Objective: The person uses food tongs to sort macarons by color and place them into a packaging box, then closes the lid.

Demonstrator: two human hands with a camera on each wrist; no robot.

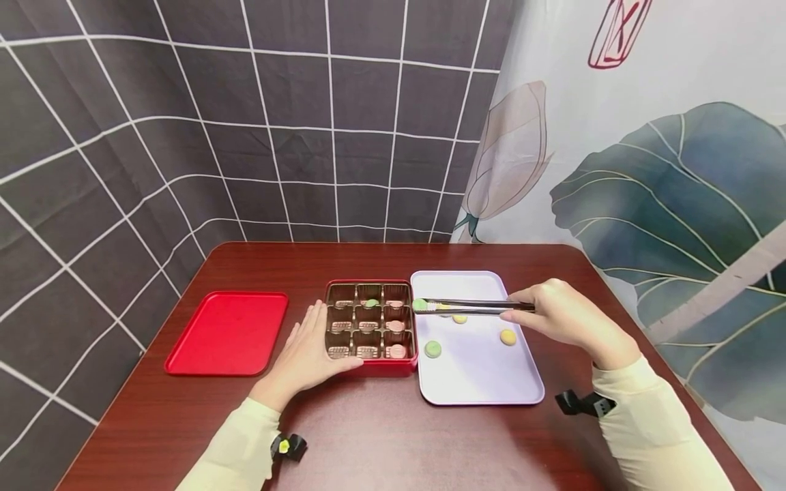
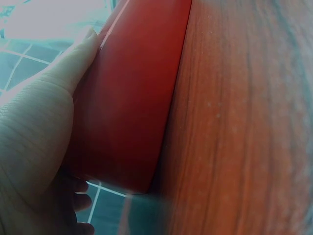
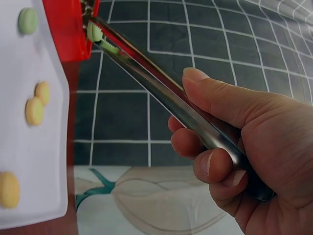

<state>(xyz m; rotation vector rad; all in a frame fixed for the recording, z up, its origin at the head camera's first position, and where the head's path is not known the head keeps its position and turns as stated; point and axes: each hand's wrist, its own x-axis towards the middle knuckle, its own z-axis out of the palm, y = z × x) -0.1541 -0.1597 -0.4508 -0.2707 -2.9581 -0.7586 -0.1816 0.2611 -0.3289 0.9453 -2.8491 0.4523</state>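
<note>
My right hand (image 1: 561, 317) grips metal tongs (image 3: 161, 93) by the handle end, thumb on one arm and fingers curled round the other. Between the tong tips sits a green macaron (image 3: 94, 32), above the right rim of the red box (image 1: 383, 369). My left hand (image 1: 307, 358) lies against that box at its front left corner, fingers straight along the left side and thumb along the front wall. The box has a gold compartment insert (image 1: 352, 326). A green macaron (image 1: 371, 303) is in its back middle compartment, and pink macarons (image 1: 397, 351) are in the right column.
Right of the box, a white tray (image 1: 479, 382) bears another green macaron (image 1: 432, 349) and yellow macarons (image 1: 507, 337). A flat red tray (image 1: 227, 334) lies at the left of the brown table (image 1: 368, 436). Behind the table hangs a grey checked curtain (image 1: 301, 150).
</note>
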